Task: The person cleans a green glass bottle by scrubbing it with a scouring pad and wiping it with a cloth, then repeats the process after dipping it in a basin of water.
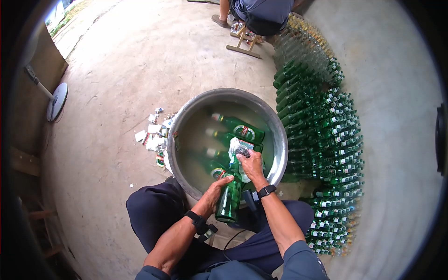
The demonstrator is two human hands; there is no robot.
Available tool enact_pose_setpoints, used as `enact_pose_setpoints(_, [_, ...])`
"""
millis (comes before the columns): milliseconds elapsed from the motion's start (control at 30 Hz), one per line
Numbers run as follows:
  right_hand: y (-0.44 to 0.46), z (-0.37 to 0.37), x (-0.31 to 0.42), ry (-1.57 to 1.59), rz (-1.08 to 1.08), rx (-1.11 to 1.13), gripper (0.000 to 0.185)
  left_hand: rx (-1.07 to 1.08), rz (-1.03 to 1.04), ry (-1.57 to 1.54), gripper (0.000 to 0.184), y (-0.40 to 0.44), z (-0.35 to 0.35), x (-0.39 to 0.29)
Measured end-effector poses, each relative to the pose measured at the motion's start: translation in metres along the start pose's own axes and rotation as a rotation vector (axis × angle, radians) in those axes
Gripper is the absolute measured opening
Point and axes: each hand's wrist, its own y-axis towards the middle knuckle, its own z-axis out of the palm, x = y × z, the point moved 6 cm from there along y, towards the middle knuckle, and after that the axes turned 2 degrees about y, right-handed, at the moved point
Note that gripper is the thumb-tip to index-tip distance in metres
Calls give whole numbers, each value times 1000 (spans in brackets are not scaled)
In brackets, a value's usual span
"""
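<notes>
My left hand [217,192] is wrapped round the body of a green glass bottle [228,205], its base tilted toward me over the near rim of a metal basin [281,140]. Pinched in my right hand [253,166] is a dark scouring pad [243,152], pressed at the bottle's upper end. White material, either a wet label or a rag, shows beside the pad; I cannot tell which. Several more bottles lie in the basin's cloudy water, among them a labelled green bottle [240,128] near the far side.
Torn labels [154,135] lie piled on the floor left of the basin. Rows of green bottles [322,140] line the right side along the wall. Another person [263,14] sits at the back near a wooden stool [245,44]. A dish-shaped object [57,102] stands far left.
</notes>
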Motion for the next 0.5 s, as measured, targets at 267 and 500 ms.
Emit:
enact_pose_setpoints(267, [-33, -16, 12, 182, 66, 198, 25, -10, 68, 11, 28, 3, -6, -1])
enact_pose_setpoints(500, [-38, -17, 1, 890, 334, 266, 30, 62, 74, -15, 34, -12, 15, -8])
